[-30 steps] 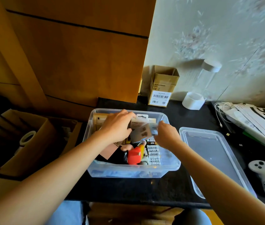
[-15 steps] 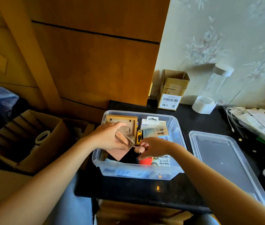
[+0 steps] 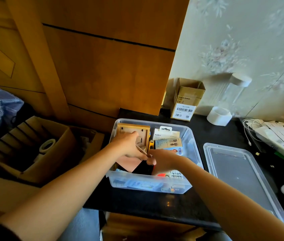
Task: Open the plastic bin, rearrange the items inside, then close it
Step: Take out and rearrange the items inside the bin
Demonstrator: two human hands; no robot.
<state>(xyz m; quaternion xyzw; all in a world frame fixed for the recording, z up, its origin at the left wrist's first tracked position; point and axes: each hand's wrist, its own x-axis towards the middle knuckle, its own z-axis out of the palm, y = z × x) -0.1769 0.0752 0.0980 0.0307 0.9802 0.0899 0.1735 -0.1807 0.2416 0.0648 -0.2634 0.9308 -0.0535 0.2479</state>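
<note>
The left hand pinched a small flat packet inside the open plastic bin; the right hand, fingers curled, reached among the items, its hold hidden. Rearranging looked underway. The lid lay right of the bin; settling the packet, then fetching the lid, seemed next.

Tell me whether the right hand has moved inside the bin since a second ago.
Yes. The right hand has come from the plastic bin's far middle toward its near wall.
</note>
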